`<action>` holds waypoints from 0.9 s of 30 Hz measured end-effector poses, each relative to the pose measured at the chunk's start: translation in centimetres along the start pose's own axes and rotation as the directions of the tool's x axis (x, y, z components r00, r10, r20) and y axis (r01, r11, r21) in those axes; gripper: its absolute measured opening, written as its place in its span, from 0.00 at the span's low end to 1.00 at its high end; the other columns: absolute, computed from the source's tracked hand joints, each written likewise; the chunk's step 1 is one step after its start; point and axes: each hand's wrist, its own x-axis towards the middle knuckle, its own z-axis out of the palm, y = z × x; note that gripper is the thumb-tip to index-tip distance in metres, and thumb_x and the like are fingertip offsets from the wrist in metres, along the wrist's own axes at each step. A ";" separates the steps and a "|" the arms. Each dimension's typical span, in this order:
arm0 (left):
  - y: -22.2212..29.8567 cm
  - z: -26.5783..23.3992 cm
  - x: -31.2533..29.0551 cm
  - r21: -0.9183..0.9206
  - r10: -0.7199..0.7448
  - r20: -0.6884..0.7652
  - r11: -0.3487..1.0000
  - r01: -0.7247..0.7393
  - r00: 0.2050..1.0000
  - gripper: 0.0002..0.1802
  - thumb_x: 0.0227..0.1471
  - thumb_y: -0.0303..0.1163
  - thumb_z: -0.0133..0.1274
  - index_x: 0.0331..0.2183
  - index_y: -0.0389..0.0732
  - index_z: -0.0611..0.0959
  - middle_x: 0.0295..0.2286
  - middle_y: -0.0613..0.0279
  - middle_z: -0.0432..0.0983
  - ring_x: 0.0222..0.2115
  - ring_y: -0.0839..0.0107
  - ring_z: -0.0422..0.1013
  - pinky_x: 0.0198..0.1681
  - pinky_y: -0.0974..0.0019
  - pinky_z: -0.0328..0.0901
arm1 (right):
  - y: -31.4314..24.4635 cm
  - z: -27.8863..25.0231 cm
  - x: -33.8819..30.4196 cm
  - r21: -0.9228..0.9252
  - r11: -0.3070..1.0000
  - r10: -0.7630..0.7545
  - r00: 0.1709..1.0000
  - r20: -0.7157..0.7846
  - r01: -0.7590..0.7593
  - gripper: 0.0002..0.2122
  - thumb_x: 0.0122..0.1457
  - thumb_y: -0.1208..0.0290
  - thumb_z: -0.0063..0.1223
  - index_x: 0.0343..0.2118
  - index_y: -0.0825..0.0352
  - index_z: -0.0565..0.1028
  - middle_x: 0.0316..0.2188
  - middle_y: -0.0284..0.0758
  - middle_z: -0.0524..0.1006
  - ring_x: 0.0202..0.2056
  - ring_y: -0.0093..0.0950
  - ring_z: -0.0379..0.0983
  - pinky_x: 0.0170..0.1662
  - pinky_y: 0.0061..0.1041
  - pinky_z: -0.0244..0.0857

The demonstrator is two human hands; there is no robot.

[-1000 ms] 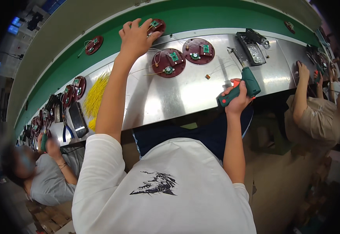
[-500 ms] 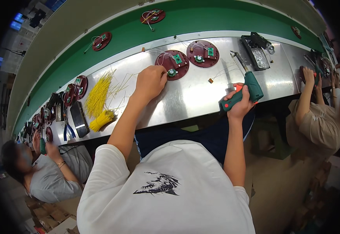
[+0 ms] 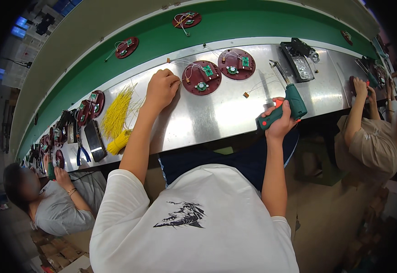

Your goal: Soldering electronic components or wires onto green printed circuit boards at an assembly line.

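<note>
My right hand (image 3: 280,122) grips a green soldering gun (image 3: 296,103) with red buttons; its metal tip points away over the steel bench. My left hand (image 3: 163,91) is low over the bench, left of a dark red round disc (image 3: 209,85) carrying green circuit boards and thin white wires. Its fingers are bent together, and anything between them is hidden. A second similar disc (image 3: 242,72) lies beside the first on the right. One small brown connector (image 3: 168,60) lies just beyond my left hand; another connector (image 3: 246,95) lies between the discs and the gun.
Left of my arm lie a bundle of yellow wires (image 3: 118,113), a black tray (image 3: 94,140) and blue-handled pliers (image 3: 82,154). A black box (image 3: 302,68) stands at right. Beyond the bench, a green belt (image 3: 239,25) carries more discs. Co-workers sit on both sides.
My left hand has moved left, away from the nearer disc, uncovering its left edge. Discs on the green belt have shifted right. My right hand and the soldering gun stay in place.
</note>
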 end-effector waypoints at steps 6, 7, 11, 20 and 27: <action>0.0 -1.6 -0.1 0.217 0.014 0.099 0.976 -0.036 0.995 0.06 0.46 0.31 0.59 0.27 0.40 0.86 0.28 0.55 0.76 0.35 0.54 0.71 0.41 0.55 0.67 | 0.1 0.0 0.0 0.011 1.000 0.014 1.000 0.002 -0.014 0.13 0.65 0.65 0.46 0.36 0.73 0.72 0.25 0.38 0.74 0.15 0.24 0.69 0.18 0.27 0.67; 0.2 -2.5 -0.1 0.267 -0.017 0.148 0.964 -0.023 0.989 0.08 0.46 0.33 0.61 0.28 0.39 0.86 0.28 0.54 0.75 0.36 0.54 0.71 0.42 0.55 0.67 | 0.1 -0.1 0.0 0.015 1.000 0.011 1.000 -0.001 -0.011 0.13 0.65 0.65 0.46 0.36 0.73 0.72 0.25 0.38 0.74 0.15 0.24 0.69 0.18 0.27 0.67; -0.9 -6.1 0.1 0.433 -0.265 0.374 0.897 0.085 0.889 0.13 0.43 0.39 0.64 0.30 0.40 0.86 0.31 0.53 0.75 0.38 0.52 0.71 0.44 0.54 0.67 | 0.3 -0.4 0.1 0.006 1.000 0.021 1.000 -0.015 -0.021 0.13 0.65 0.65 0.46 0.37 0.73 0.72 0.25 0.38 0.75 0.15 0.24 0.69 0.18 0.27 0.67; -12.0 -5.8 12.6 0.557 -0.452 0.188 0.781 0.285 0.872 0.27 0.48 0.44 0.60 0.50 0.47 0.80 0.51 0.54 0.73 0.52 0.49 0.66 0.56 0.48 0.60 | 0.1 -0.2 0.4 -0.001 1.000 0.015 0.999 -0.030 -0.015 0.12 0.65 0.66 0.46 0.37 0.72 0.72 0.25 0.39 0.74 0.15 0.25 0.69 0.18 0.27 0.67; -21.9 0.3 14.8 0.601 -0.491 0.209 0.747 0.285 0.846 0.34 0.57 0.41 0.48 0.64 0.55 0.62 0.63 0.59 0.58 0.57 0.46 0.61 0.60 0.40 0.53 | 0.6 -0.6 0.3 -0.008 1.000 0.012 0.999 -0.036 -0.012 0.12 0.65 0.66 0.45 0.37 0.72 0.71 0.27 0.40 0.75 0.15 0.25 0.70 0.18 0.28 0.67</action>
